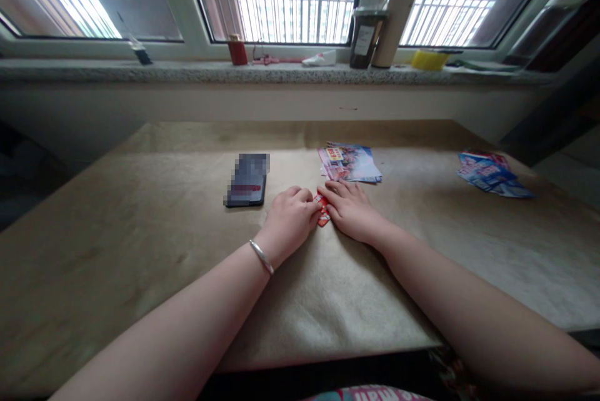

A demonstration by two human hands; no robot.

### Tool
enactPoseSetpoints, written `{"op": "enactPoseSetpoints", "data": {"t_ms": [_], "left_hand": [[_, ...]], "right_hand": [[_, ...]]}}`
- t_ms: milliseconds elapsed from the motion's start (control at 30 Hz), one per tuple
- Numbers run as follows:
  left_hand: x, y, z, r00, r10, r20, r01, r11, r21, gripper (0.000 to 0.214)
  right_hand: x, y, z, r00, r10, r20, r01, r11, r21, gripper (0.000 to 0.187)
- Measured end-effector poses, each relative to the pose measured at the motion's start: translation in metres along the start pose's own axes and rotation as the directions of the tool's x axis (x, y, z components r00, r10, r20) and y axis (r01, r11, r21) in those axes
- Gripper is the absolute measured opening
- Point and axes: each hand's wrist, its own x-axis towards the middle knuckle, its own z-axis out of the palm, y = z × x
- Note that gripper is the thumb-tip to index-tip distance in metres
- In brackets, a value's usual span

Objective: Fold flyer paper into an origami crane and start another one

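Observation:
On the middle of the table lies a small red printed paper (323,215), apparently folded, with much of it hidden under my hands. My left hand (291,217) is closed, its fingers curled and its thumb and fingertips pinching the paper's left edge. From the right, my right hand (352,210) rests flat over the paper with fingers stretched out, its thumb touching the red surface. Just beyond the right fingertips is a stack of printed flyers (354,162). A dark phone (248,181) lies left of my left hand.
A fanned pile of blue and red leaflets (494,175) lies at the table's right. Behind the table (117,232), the stone windowsill (187,72) carries a red container (237,51), a dark lidded jar (364,39) and a yellow item (430,60). The table's front edge is close to my body.

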Motion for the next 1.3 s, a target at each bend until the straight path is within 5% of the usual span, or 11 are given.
{"op": "enactPoseSetpoints", "data": {"t_ms": [267,500,833,1300], "left_hand": [[0.0,-0.03,-0.011,0.979,0.185,0.082,-0.172,0.975,-0.144,0.023],[-0.001,-0.021,-0.02,0.989,0.132,0.067,-0.122,0.983,-0.136,0.019],[-0.004,-0.014,-0.026,0.978,0.191,0.079,-0.181,0.976,-0.12,0.022],[-0.004,-0.019,-0.018,0.992,0.098,0.076,-0.076,0.964,-0.255,0.015]], "right_hand": [[0.0,0.009,-0.002,0.998,-0.055,-0.008,0.056,0.996,0.073,0.05],[-0.005,0.013,-0.01,0.979,-0.067,-0.192,0.111,0.966,0.231,0.022],[-0.012,0.003,-0.021,0.939,-0.313,-0.142,0.337,0.918,0.208,0.039],[-0.012,0.007,-0.023,0.926,-0.328,-0.188,0.366,0.902,0.228,0.017]]}}
